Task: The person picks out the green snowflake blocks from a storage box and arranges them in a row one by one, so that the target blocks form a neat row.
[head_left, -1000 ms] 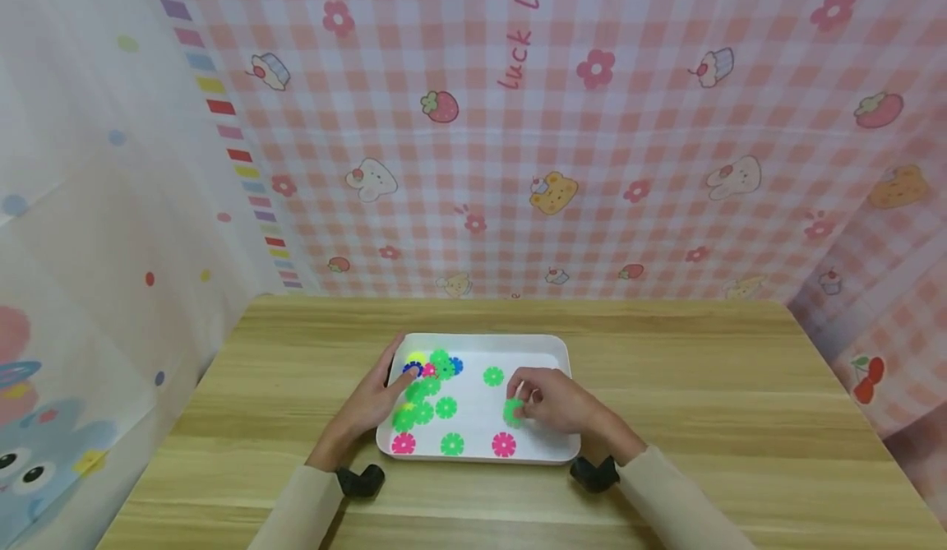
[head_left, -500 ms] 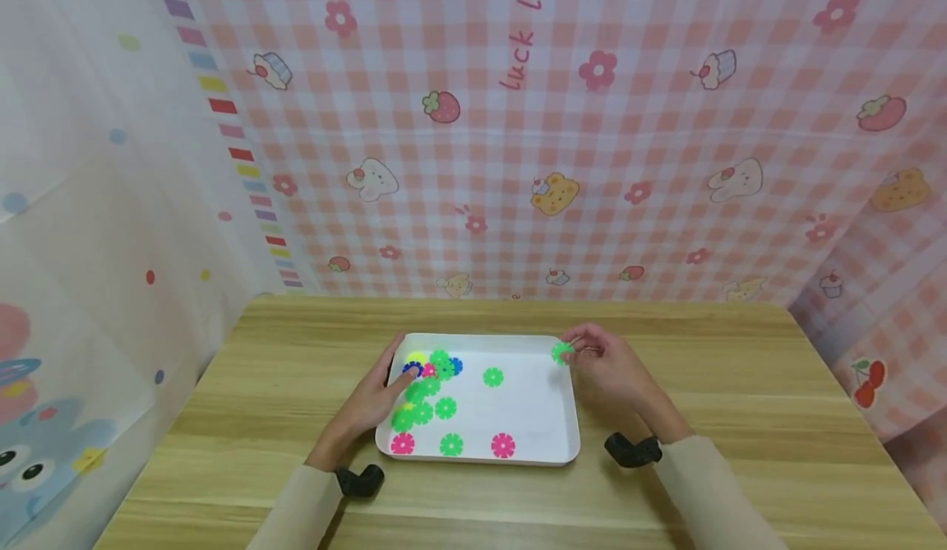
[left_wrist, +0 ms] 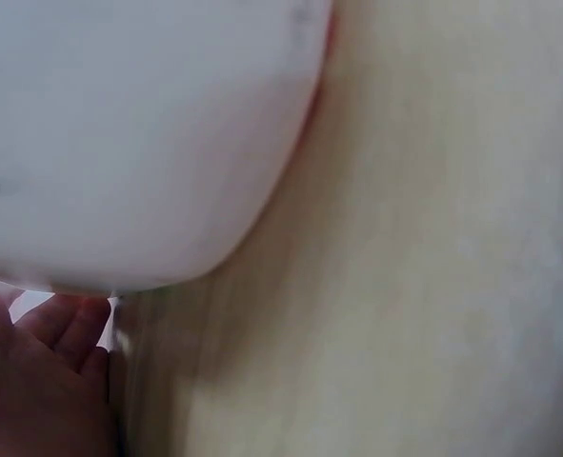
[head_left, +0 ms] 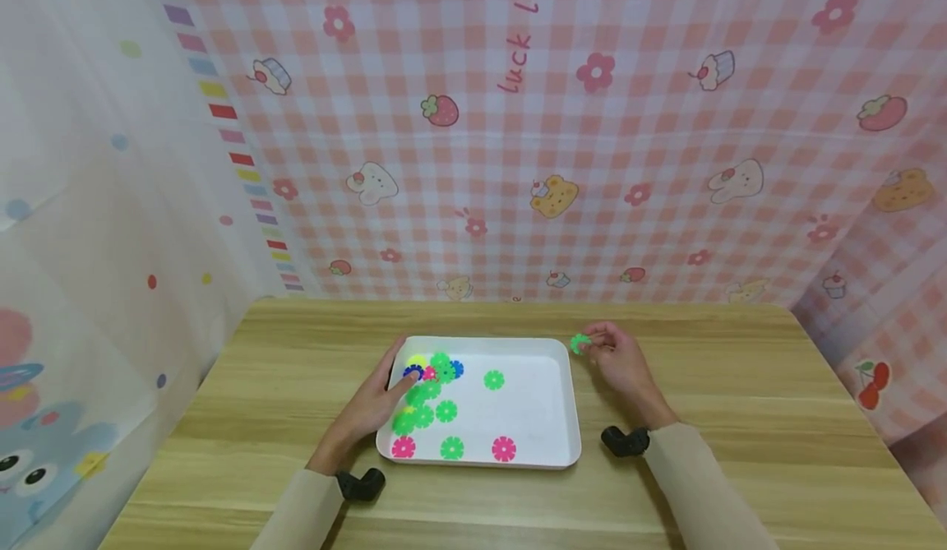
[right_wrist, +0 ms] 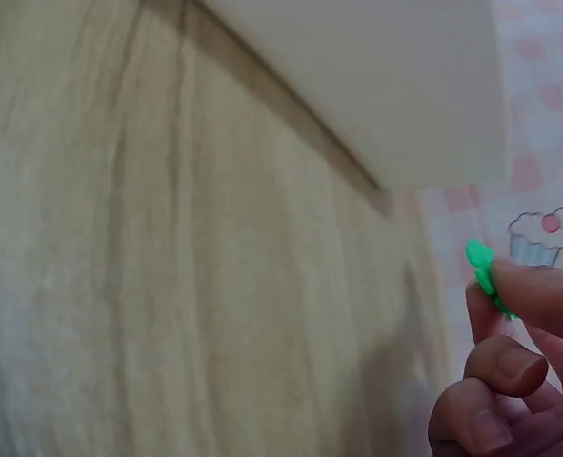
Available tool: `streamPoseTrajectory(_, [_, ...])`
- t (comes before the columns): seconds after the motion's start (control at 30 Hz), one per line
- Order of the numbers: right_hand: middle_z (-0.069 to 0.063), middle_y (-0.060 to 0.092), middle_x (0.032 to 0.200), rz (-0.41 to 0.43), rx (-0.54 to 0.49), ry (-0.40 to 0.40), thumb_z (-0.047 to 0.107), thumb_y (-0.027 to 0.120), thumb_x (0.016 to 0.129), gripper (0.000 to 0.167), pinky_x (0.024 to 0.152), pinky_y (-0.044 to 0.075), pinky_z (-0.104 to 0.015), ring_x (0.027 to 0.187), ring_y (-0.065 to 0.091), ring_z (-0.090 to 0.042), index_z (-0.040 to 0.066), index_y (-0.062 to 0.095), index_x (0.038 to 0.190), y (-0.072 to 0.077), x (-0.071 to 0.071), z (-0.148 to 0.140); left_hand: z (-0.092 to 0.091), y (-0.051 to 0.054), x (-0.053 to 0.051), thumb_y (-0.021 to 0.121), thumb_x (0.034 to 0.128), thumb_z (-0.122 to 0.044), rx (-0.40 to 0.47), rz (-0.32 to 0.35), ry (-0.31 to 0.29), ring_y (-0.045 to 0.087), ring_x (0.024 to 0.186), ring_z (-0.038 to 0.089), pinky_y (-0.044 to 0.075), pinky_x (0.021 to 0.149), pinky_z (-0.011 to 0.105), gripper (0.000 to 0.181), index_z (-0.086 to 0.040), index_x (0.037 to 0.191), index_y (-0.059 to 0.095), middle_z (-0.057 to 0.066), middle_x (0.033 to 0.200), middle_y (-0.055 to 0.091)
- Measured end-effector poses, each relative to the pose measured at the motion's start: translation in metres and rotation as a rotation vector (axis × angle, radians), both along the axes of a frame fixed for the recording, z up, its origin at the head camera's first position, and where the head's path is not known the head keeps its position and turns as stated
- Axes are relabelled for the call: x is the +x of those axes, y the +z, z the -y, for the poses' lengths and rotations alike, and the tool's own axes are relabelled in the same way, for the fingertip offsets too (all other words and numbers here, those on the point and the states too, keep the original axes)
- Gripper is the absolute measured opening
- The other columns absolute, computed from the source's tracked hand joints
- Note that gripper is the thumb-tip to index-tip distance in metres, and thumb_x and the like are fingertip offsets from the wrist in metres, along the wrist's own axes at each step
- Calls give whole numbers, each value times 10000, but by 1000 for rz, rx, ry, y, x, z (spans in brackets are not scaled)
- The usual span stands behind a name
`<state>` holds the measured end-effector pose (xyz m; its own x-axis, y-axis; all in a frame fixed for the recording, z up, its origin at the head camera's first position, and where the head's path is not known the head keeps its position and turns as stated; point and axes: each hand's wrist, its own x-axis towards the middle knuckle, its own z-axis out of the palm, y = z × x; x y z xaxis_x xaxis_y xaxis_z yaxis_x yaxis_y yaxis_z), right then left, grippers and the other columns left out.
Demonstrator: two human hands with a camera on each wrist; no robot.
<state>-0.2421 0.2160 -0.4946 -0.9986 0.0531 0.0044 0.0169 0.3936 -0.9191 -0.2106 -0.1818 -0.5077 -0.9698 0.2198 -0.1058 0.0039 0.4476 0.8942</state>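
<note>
In the head view, a shallow white tray (head_left: 538, 418) holds several toothed, snowflake-shaped plastic discs. My left hand (head_left: 373, 402) grips its left side, thumb over the rim beside a dark blue disc (head_left: 411, 372) and fingers outside. The left wrist view shows part of those fingers (left_wrist: 76, 328) against the tray's outer wall. Just beyond the back right corner of the tray, my right hand (head_left: 621, 365) pinches a green snowflake disc (head_left: 578, 343) between thumb and fingers. Seen edge-on in the right wrist view, that green disc (right_wrist: 481, 268) is held off the table.
Green, yellow, pink and blue discs cluster at the tray's left. Along its front lie a pink disc (head_left: 403, 448), a green disc (head_left: 452, 449) and another pink disc (head_left: 504, 450). The wooden table (head_left: 710, 385) meets a checked cloth (head_left: 473, 164) at the back.
My right hand has lifted the green disc from the tray's right part and carried it back and right, past the rim. The left hand has stayed on the tray.
</note>
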Motion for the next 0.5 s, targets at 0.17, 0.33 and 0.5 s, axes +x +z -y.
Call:
streamPoseTrajectory(0.17, [-184, 704, 976, -26, -3, -55, 48, 663, 931, 210, 705, 446, -181, 787, 600, -64, -37, 605, 1113, -8, -5, 2, 0, -1, 0, 484, 1047, -343, 0, 6, 7, 69, 1531, 283, 83, 1224, 523, 690, -267, 1607, 87, 34, 1671, 96])
streamPoseTrajectory(0.33, [-166, 709, 942, -27, 6, -85, 41, 670, 923, 200, 703, 435, -187, 766, 579, -66, -35, 611, 1098, -13, -6, 3, -1, 0, -1, 487, 1044, -351, -14, 6, 14, 66, 1530, 294, 77, 1223, 535, 695, -263, 1607, 89, 45, 1671, 96])
streamPoseTrajectory(0.5, [-140, 702, 918, -9, 34, -78, 71, 680, 923, 197, 690, 417, -242, 757, 545, -127, -8, 620, 1092, -16, -5, 4, 0, 0, 0, 482, 1046, -349, -12, 14, 6, 53, 1533, 273, 71, 1226, 524, 692, -280, 1606, 83, 21, 1673, 81])
